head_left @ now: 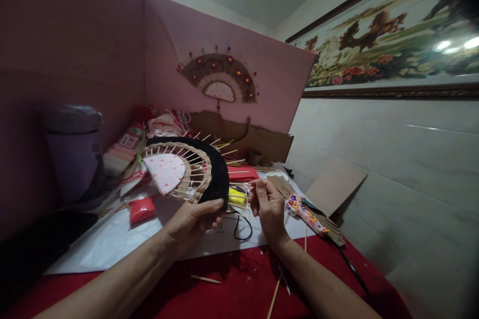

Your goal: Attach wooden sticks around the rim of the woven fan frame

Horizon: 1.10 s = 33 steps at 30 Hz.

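Observation:
My left hand (192, 222) grips the lower edge of a half-made woven fan (187, 169). The fan has a pink dotted centre, tan rope weaving, a black outer band and wooden sticks poking out around it. My right hand (267, 207) is to the right of the fan with its fingers pinched near the stick ends; a black cord (241, 227) loops down between the two hands. What the right fingers pinch is too small to make out.
A patterned glue gun (307, 215) lies right of my right hand on white paper (112, 241) over a red cloth (232, 294). Loose sticks (275, 296) lie near the front. A finished fan (220, 79) hangs on the pink board. A purple bin (73, 152) stands left.

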{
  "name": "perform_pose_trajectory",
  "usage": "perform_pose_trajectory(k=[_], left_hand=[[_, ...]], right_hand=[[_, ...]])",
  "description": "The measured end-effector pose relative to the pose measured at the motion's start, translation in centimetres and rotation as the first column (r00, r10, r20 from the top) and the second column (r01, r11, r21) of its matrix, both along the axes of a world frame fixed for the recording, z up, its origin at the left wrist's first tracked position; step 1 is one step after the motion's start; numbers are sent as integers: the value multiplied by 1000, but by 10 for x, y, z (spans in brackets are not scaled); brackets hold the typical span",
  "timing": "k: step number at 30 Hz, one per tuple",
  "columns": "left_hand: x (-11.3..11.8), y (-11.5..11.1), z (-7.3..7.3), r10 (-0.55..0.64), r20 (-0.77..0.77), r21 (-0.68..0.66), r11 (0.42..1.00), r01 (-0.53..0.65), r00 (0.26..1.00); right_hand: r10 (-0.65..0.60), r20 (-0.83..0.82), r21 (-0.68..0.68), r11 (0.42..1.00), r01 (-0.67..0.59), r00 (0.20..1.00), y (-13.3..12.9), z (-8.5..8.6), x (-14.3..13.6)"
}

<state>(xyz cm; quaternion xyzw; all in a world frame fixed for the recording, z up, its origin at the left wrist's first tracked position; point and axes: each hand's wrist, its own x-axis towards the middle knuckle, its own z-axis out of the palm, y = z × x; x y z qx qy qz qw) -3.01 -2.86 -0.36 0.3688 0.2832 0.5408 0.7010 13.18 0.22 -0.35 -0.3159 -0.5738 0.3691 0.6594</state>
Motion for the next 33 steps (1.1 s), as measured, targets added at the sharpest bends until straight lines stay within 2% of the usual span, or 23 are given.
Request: perform_pose_trajectory(k=[18, 33], left_hand=[[-1, 0, -1, -5, -4, 0, 1000, 5, 1000], [-1, -1, 1, -1, 16, 6, 1000, 0, 1000]], right_hand=[[-5, 6, -5, 1000, 5, 1000, 7, -6, 2], [-43, 94, 15, 999, 41, 995, 1, -1, 1]])
